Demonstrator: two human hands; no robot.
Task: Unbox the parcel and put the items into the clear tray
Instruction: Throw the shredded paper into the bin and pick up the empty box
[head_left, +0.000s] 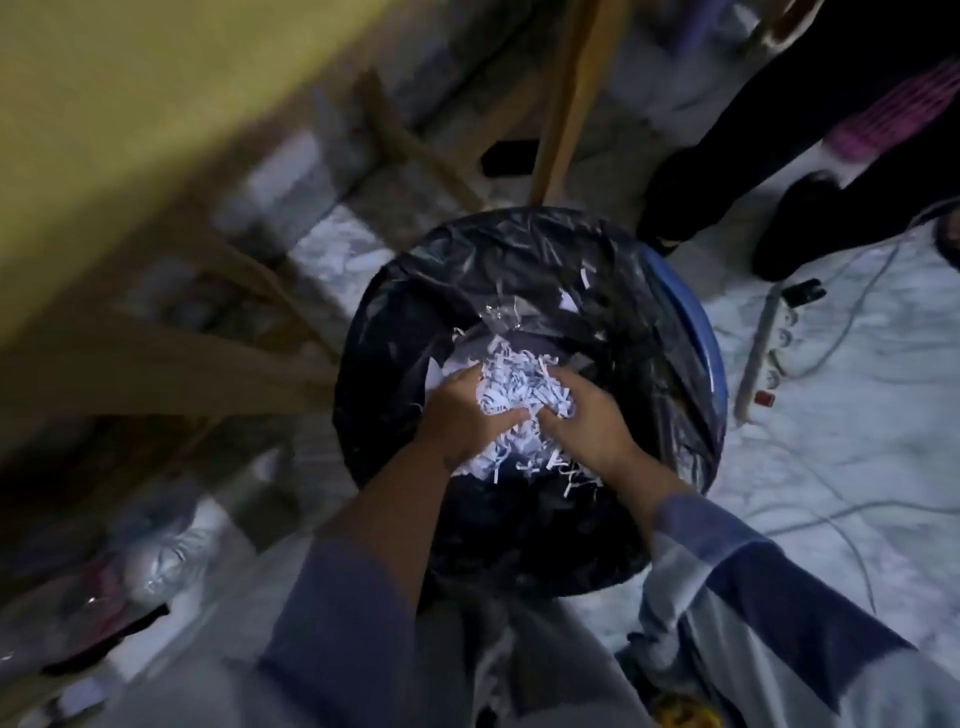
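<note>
Holding a wad of shredded paper filler (519, 395), left hand (462, 410) at 9 o'clock and right hand (587, 421) at 3 o'clock clamp together on it above the black-lined bin (524, 374), presumably discarding packing. Power strip (763, 353) at 3 o'clock of bin. Parcel, clear tray: not visible.

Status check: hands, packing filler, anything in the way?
Left hand and right hand clutching shredded paper over black-lined bin. Parcel, clear tray not visible. Nothing blocking.
</note>
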